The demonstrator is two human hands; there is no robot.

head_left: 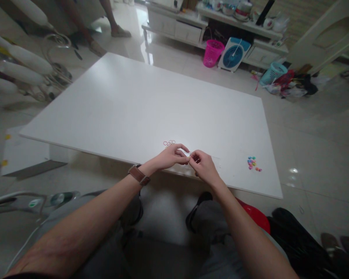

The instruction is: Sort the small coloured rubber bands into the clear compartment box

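My left hand (pixel 174 156) and my right hand (pixel 203 166) meet above the near edge of the white table (pixel 151 104). The left thumb reaches the right fingertips, while the left index finger arches above. My right hand is closed in a pinch. Whatever lies between the fingertips is too small to make out. Just beyond my left hand is a group of small thin rings (pixel 169 143), reddish and pale, partly hidden by that hand. Small colourful pieces (pixel 252 162) lie clustered to the right. Faint outlines of something clear (pixel 216 159) show beside my right hand.
Another person's legs (pixel 112 19) stand beyond the far left corner. A pink basket (pixel 213 53), a blue-and-white fan (pixel 234 54) and a light-blue basket (pixel 273 73) stand by the back cabinets. A red object (pixel 256 215) and black bag (pixel 293 236) sit below right.
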